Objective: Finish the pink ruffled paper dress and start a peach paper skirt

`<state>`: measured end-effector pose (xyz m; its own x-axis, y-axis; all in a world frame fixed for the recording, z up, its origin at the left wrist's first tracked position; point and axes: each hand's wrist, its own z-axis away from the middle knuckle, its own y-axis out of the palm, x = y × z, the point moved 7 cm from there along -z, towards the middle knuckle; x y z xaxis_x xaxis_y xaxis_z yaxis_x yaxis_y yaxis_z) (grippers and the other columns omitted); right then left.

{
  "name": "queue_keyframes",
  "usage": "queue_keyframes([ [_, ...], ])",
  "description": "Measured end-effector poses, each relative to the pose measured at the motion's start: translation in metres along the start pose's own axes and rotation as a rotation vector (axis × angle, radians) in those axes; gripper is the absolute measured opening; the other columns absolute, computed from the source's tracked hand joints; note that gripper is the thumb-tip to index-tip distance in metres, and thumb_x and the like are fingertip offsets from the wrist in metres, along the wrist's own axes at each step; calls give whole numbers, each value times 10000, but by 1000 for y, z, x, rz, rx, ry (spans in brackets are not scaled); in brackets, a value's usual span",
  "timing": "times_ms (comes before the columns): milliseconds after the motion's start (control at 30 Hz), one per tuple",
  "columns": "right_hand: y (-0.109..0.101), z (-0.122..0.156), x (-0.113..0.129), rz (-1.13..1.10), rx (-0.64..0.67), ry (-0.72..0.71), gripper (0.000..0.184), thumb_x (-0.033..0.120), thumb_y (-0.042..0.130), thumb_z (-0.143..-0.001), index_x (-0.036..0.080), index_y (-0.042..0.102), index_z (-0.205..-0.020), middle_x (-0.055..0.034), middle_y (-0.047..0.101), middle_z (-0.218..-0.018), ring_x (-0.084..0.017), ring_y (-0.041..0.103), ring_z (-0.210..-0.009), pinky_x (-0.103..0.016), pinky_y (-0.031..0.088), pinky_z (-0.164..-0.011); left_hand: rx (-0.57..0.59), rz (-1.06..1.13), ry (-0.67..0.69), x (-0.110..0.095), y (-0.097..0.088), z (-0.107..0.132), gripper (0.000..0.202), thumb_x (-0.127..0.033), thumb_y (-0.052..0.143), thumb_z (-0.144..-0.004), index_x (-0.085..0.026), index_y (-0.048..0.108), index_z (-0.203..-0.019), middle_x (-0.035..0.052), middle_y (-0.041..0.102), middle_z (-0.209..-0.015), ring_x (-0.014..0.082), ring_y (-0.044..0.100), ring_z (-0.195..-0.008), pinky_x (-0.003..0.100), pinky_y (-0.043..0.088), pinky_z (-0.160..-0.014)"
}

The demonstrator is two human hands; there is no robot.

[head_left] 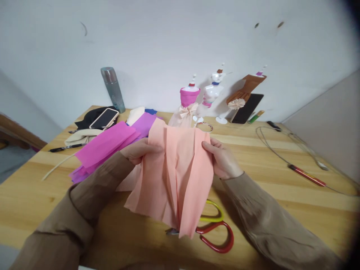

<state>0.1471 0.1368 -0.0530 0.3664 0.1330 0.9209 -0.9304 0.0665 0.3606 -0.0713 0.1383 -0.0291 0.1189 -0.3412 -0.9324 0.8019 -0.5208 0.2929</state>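
Note:
I hold a sheet of peach crepe paper [174,176] up over the wooden table [281,187], folded into several vertical pleats. My left hand [137,150] is closed on its upper left edge. My right hand [222,159] pinches its upper right edge. The paper hangs down and hides part of the scissors below it.
Red-and-yellow-handled scissors [216,232] lie under the paper. Pink and purple paper sheets [109,144] lie at left, with a phone [104,118] on dark cloth and a grey bottle [113,89]. Small dressed mannequins [189,99] and a dark tablet [247,108] stand at the wall. A wire and a red pen [306,175] lie at right.

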Motion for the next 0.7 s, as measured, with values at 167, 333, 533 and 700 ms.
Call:
queue_keyframes([
  [167,-8,-5,-5,-34,-49,7,197,240,756,-675,246,727,-869,-11,767,-918,-205,699,-871,-362,556,-888,-22,121,-119,5,1,4,408,-259,818,-645,-104,706,-1006,142,741,-1025,300,671,-1000,444,505,-950],
  [333,-13,-11,-3,-61,-121,-59,173,249,768,-663,254,702,-822,9,761,-883,-195,686,-949,-334,537,-937,-58,184,-31,2,1,1,474,-237,826,-643,-87,684,-1070,170,734,-1048,315,664,-1043,459,493,-973],
  [533,8,-1,12,-159,35,-37,398,577,671,-734,265,704,-979,-27,728,-1131,-261,612,-1172,-398,528,-965,-115,166,64,-5,-4,2,461,-242,810,-652,-111,686,-1076,168,726,-1082,348,632,-1111,506,469,-1001],
  [700,6,7,21,-3,13,-34,354,217,810,-610,219,713,-950,-47,761,-986,-254,707,-905,-396,569,-879,-166,84,37,-13,-7,7,437,-275,837,-613,-96,702,-988,171,732,-1045,373,621,-1112,517,480,-980],
])
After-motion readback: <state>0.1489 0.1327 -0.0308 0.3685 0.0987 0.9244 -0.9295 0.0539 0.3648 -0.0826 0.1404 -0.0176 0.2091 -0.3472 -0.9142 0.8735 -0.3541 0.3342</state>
